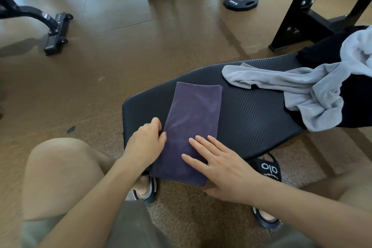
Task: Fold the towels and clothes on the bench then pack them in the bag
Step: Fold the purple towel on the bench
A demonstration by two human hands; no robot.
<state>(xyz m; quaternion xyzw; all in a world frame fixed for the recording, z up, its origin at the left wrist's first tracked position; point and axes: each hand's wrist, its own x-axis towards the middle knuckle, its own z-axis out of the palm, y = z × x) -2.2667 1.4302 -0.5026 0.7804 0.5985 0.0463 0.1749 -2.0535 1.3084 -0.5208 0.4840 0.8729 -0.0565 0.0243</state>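
Soft, limp dark purple folded terry towel (191, 125) lies on the black padded desk (251, 115), overhanging its near edge; left hand (146, 143) pinches its left edge, right hand (219, 165) presses flat, so lifting by the corners looks best.

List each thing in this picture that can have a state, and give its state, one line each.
Purple towel: folded into a narrow strip, flat on the bench, near end overhanging.
Grey garment: unfolded, crumpled on the bench.
Black garment: unfolded, under the grey one.
Left hand: grips the towel's left edge.
Right hand: flat, pressing the towel.
Weight plate: lying flat on the floor.
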